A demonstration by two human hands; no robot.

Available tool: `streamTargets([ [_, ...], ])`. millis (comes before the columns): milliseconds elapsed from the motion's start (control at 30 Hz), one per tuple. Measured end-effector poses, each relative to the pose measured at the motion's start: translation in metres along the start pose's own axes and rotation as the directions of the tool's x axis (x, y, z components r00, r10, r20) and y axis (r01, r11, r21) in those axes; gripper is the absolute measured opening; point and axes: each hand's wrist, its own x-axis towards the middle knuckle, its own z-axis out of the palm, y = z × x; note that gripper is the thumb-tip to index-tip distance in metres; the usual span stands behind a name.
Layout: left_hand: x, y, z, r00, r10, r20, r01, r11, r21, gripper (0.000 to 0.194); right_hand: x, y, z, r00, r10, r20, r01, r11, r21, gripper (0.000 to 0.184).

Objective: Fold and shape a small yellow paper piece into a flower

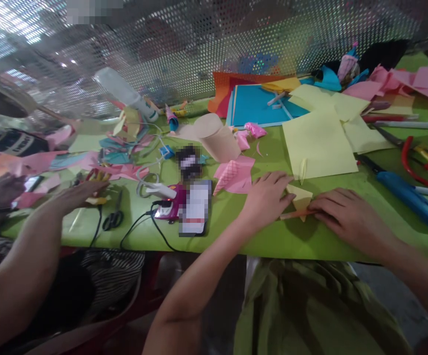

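Observation:
A small piece of pale yellow paper (300, 196) lies between my two hands at the table's front. My left hand (266, 199) is closed at its left edge, with the thumb by the paper. On the other side, my right hand (347, 217) pinches the right end of a thin orange stick (292, 214), which crosses the paper's lower part. Whether the stick is wood or rolled paper cannot be told. A narrow yellow paper scrap (303, 170) rests just beyond my left fingers, on large pale yellow sheets (319, 148).
Left of me are a phone (195, 209), a purple power strip (175, 202) with cables, and a pink paper cone (227, 176). A paper roll (217, 138) stands behind. Blue pliers-like handles (410, 197) lie right. A co-worker's hand (77, 195) works near scissors (113, 219).

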Motion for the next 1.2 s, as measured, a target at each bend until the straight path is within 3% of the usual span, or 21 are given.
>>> streamTargets([
  [167, 0.013, 0.002, -0.002, 0.997, -0.025, 0.077, 0.016, 0.993, 0.12, 0.022, -0.011, 0.006, 0.001, 1.0, 0.018, -0.017, -0.016, 0.994, 0.11, 0.021],
  [400, 0.014, -0.001, -0.001, 0.993, -0.097, 0.061, 0.095, 0.995, 0.028, 0.02, -0.005, 0.009, -0.004, 0.998, 0.024, -0.064, -0.014, 0.987, 0.158, 0.025],
  [533, 0.017, -0.002, -0.002, 0.99, -0.11, 0.085, 0.121, 0.982, -0.143, 0.016, 0.002, 0.009, -0.006, 0.999, -0.009, -0.037, 0.012, 0.996, 0.086, 0.027],
  [633, 0.019, -0.006, -0.002, 0.982, -0.14, 0.129, 0.176, 0.923, -0.343, 0.018, 0.003, 0.01, -0.004, 0.999, -0.034, -0.026, 0.035, 0.998, 0.049, 0.029],
  [967, 0.011, -0.009, 0.013, 0.977, -0.186, 0.105, 0.212, 0.786, -0.58, 0.054, 0.004, 0.008, 0.001, 0.999, -0.02, -0.043, 0.02, 1.0, 0.013, 0.03],
  [1200, 0.004, 0.012, 0.006, 0.976, -0.186, 0.113, 0.216, 0.891, -0.4, 0.081, 0.007, 0.006, 0.0, 0.998, -0.059, -0.022, 0.059, 0.998, -0.001, 0.032],
])
